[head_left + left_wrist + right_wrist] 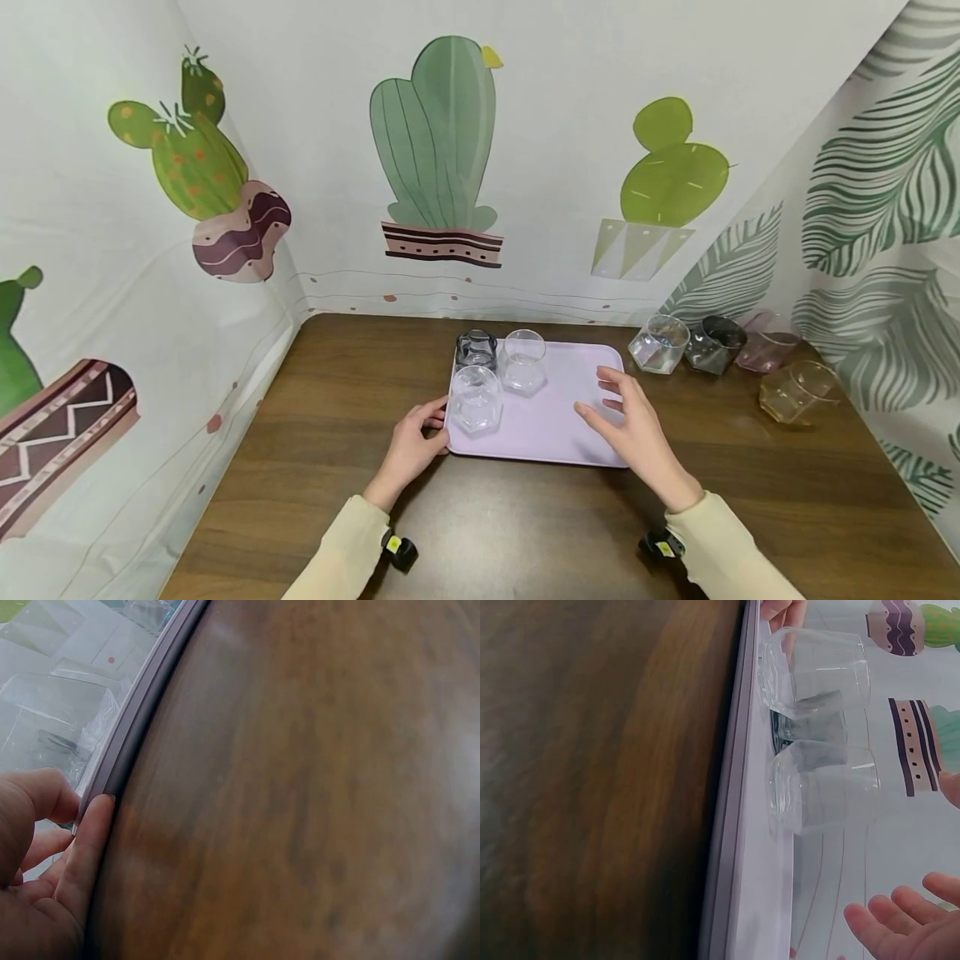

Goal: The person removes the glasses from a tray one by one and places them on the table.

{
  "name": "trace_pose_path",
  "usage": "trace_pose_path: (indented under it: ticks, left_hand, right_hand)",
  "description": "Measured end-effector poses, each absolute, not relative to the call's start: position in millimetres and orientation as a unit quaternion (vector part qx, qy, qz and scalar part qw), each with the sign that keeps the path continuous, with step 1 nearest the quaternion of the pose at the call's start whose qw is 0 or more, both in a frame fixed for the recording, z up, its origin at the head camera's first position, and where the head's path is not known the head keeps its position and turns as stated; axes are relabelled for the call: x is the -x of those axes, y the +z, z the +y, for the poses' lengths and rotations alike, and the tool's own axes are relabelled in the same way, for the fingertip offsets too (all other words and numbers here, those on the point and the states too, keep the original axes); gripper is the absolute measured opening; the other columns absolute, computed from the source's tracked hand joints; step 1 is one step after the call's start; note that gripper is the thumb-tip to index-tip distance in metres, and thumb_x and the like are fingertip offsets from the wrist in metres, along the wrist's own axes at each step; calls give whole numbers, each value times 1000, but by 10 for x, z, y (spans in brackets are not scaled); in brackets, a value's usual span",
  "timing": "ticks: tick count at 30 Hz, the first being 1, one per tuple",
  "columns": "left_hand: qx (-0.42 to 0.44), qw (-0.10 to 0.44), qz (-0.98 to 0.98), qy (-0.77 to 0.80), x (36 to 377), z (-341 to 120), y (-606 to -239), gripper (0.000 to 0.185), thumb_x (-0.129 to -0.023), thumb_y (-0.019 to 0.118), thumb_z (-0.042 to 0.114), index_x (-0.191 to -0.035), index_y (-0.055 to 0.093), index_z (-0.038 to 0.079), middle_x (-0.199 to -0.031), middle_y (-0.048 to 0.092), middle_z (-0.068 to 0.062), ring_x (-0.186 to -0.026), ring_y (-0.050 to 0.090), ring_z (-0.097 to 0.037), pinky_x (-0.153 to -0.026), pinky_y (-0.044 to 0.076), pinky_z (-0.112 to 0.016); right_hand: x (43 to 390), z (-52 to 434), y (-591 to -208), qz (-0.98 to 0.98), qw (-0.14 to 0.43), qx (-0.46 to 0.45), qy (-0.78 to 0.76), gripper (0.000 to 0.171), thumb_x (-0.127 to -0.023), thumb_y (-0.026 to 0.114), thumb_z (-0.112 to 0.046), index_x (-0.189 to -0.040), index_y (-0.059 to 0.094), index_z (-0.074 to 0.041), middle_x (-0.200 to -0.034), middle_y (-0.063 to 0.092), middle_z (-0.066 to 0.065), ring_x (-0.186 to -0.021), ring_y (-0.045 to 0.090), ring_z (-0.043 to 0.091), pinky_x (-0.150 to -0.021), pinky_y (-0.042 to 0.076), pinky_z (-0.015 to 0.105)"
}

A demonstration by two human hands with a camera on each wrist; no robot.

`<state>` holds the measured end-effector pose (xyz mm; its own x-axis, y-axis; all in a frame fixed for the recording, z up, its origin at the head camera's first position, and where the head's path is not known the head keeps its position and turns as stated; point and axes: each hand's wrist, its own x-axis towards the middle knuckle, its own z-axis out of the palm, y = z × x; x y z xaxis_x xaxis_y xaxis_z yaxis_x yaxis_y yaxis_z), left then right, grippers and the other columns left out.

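cream sleeves (pixel 352 546) come up from the bottom edge of the head view, one on each arm, over a dark wooden table (pixel 517 533). just above them, left of centre, the left hand (pixel 415 442) holds the near left rim of a pale lilac tray (pixel 558 421); in the left wrist view its fingers (pixel 88 847) are curled against the tray's edge, the thumb bent over the top. right of centre, the right hand (pixel 628 421) lies over the tray's near right part with fingers spread and relaxed, gripping nothing; whether it touches the tray surface cannot be told. the tray lies flat in the middle of the frame. on its left part stand three glasses: a clear one (pixel 476 398) nearest, just beside the left hand, a second clear one (pixel 522 360) behind it to the right, and a smoky grey one (pixel 476 348) at the far left corner. further back, right of the tray, four more glasses sit on the table: a clear one (pixel 659 343), a dark grey one (pixel 715 343), a pink one (pixel 767 340) and an amber one (pixel 799 392) nearer the right edge. behind everything hang a cactus-printed cloth (pixel 435 150) and, at the upper right, a leaf-printed cloth (pixel 885 192).
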<state>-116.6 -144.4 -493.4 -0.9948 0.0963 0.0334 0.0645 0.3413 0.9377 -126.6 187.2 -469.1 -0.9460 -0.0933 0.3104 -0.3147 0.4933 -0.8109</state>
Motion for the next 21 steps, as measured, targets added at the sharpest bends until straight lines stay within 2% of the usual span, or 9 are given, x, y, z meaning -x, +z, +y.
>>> trace_pose_path:
  ticks: [7,13,21]
  left_hand:
    - [-50,11,818,572,1167,-1447,-4957,54,-75,56,-11,-129,53,-3,-104,55,-26,-92,59,-33,-57,61,-32]
    - [-51,8,812,581,1159,-1448,-4973,55,-74,56,-12,-129,53,-3,-103,55,-26,-92,59,-34,-56,60,-31]
    - [-50,3,811,583,1164,-1449,-4976,55,-74,56,-12,-128,54,-4,-103,56,-25,-91,59,-33,-54,60,-27]
  right_hand:
    - [1393,1717,-4694,-849,115,-139,496,62,-78,76,-21,-130,45,-4,-128,50,15,-114,52,30,-90,53,46]
    - [1517,1596,-4674,-852,98,-147,493,66,-79,74,-27,-132,44,-3,-129,49,15,-114,51,29,-90,53,46]
    - [1703,1481,-4675,-859,70,-154,484,68,-81,72,-32,-135,42,-2,-132,46,16,-117,48,33,-92,50,50]
